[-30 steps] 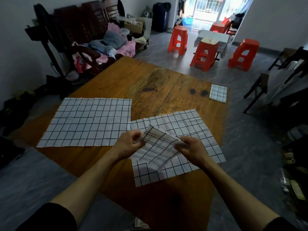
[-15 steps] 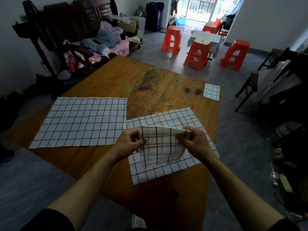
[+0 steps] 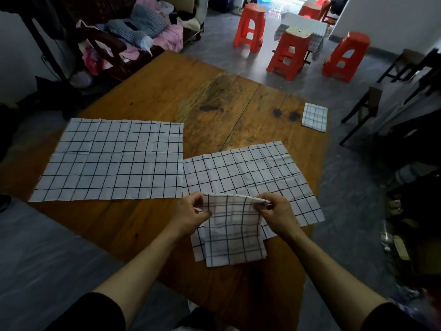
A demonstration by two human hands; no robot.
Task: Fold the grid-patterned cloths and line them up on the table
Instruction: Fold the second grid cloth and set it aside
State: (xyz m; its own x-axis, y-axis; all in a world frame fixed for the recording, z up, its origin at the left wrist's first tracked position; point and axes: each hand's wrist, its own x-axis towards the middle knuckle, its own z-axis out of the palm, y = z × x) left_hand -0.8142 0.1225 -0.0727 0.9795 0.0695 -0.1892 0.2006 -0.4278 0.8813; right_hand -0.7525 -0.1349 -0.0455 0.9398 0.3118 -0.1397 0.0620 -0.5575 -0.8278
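Both hands pinch the top edge of a partly folded grid-patterned cloth (image 3: 235,229), one at each upper corner. The left hand (image 3: 193,215) holds the left corner with thumb and curled fingers; the right hand (image 3: 278,212) holds the right corner the same way. The cloth hangs down from the two grips in several layers, its lower edge low over the near part of the wooden table (image 3: 148,91); whether it touches the surface cannot be told. It is white with thin black lines forming squares.

Behind and partly under the held cloth, a second grid cloth (image 3: 250,173) lies spread flat on the right half of the table, turned slightly so its near right corner reaches the table's right edge. A third grid cloth (image 3: 112,161) lies spread flat on the left half, its right edge just beside the left edge of the second one. A small, already folded grid cloth (image 3: 314,117) sits at the far right edge of the table, well apart from the others.

Both forearms reach in from the bottom of the view, with dark sleeves (image 3: 95,314) near the elbows.

Beyond the table, on the grey floor, stand three red plastic stools (image 3: 290,56). To the far left is a dark wooden bench (image 3: 105,41) piled with pink and blue-grey clothing (image 3: 152,29).
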